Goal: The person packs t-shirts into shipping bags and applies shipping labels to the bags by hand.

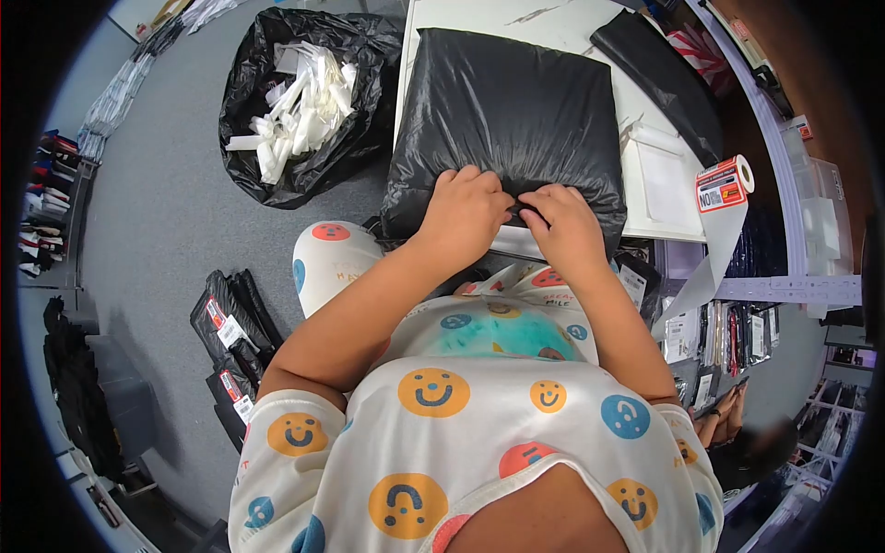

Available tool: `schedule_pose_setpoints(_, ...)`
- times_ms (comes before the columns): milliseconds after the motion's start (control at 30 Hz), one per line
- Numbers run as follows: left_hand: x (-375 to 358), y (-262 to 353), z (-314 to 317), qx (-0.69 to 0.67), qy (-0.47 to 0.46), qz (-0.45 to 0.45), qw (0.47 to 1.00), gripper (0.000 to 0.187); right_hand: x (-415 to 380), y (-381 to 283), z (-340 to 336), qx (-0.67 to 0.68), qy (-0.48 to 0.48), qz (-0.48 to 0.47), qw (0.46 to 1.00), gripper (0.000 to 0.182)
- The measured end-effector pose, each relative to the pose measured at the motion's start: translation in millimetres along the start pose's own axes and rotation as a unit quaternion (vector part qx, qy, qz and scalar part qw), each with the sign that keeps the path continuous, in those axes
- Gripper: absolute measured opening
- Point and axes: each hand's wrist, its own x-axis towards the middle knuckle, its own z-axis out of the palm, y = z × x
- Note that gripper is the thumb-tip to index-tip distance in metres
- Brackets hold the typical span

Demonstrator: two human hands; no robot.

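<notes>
A large, full black plastic mailing bag (507, 111) lies on the white table in front of me, its near edge facing my lap. My left hand (464, 219) has its fingers curled and pinched on that near edge. Just to the right, my right hand (564, 230) pinches the same edge, with thumb and fingertips close to the left ones. Plastic is gathered between the two hands. What the bag contains is hidden.
A black bin bag (244, 152) of white strips stands left of the white table (562, 17). A label roll (725, 186) trails its strip at the right. Another black bag (659, 78) lies at the table's back. Labelled packages (235, 327) lie on the floor; another person (737, 442) is at lower right.
</notes>
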Motion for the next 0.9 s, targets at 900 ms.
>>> schedule_pose_setpoints(900,3,0,18,-0.002,0.078,0.019,0.997,0.006,6,-6,10,0.006,0.013,0.045,0.999,0.01)
